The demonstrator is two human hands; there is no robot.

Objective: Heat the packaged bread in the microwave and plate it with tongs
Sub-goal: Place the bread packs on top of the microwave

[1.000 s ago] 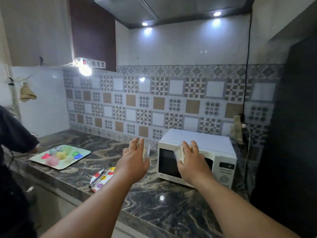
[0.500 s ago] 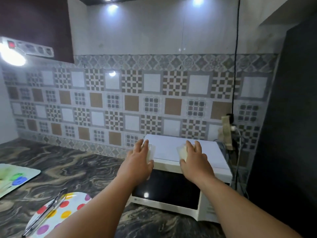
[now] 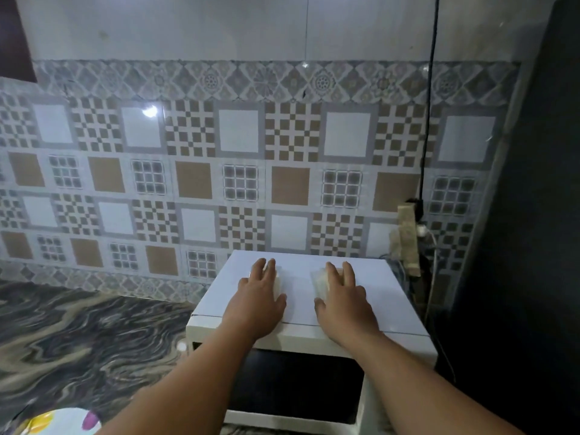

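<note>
A white microwave (image 3: 398, 296) stands on the counter against the tiled wall, its dark door (image 3: 298, 384) closed. Both of my hands lie flat on its top. My left hand (image 3: 255, 301) covers one pale packaged bread piece (image 3: 278, 284), which peeks out along the hand's right edge. Under my right hand (image 3: 343, 301) is a second bread packet (image 3: 318, 279), showing at the hand's left edge. Both packets rest on the microwave top. No tongs are in view.
The dark marbled counter (image 3: 78, 340) stretches left of the microwave. A polka-dot plate (image 3: 62, 422) shows at the bottom left corner. A power strip (image 3: 408, 237) with cables hangs behind the microwave, and a tall dark surface (image 3: 518, 246) stands close at the right.
My view has moved closer and tilted down over the microwave. Both hands have carried the bread packets from in front of the microwave onto its top and now lie flat on them.
</note>
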